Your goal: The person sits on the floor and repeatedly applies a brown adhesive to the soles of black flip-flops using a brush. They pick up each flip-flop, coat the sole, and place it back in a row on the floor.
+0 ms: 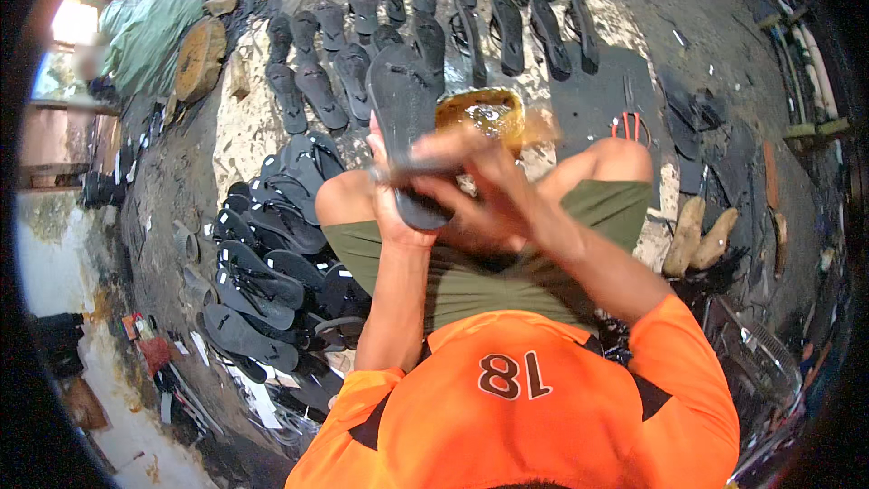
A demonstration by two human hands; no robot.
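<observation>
My left hand (398, 219) grips a black flip-flop sole (400, 86) from beneath, its long face turned up and its toe end pointing away from me. Over the sole's near half is my right hand (489, 183), smeared by motion. Whether it holds anything cannot be made out; a brownish blur shows beyond its fingers. Just past that hand stands a yellow-brown tub (445, 111) with glossy amber liquid in it. Both hands are above my lap, between my bent knees.
Black flip-flops (511, 36) stand in rows on a pale, stained sheet ahead. At left lies a heap of strapped flip-flops (258, 285) with white tags. A dark board (588, 95) with red-handled tools (631, 125) and two foot-shaped lasts (683, 240) are at right. A round wooden block (200, 61) is far left.
</observation>
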